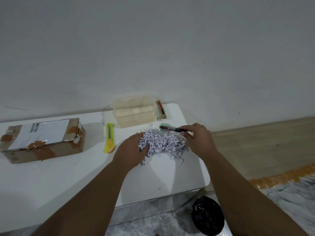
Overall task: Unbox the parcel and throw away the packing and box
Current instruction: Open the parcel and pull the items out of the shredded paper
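Parcel box: lies flat at the left end of the white table, torn open at its near corner, well apart from both hands.
Shredded paper: loose heap on the table between the hands, strands straggling toward the front edge.
Left hand: fingers bent down into the heap, seemingly closed round a clump; the tips are hidden.
Right hand: pinches one end of a dark slender tube, held just above the far side of the heap.
Bin: black, on the floor below the table's right corner.
Risk, scatter: a one-handed lift probably sheds strands onto the table and floor, since the shred is loose and the bin is narrow.
Risk, lost item: small contents could stay buried in the paper and go into the bin with it.
Risk, blade: the yellow utility knife lies just beside the left wrist; a sweep leftward could knock it.
Risk, tube: the end-only pinch is weak, so it could slip.
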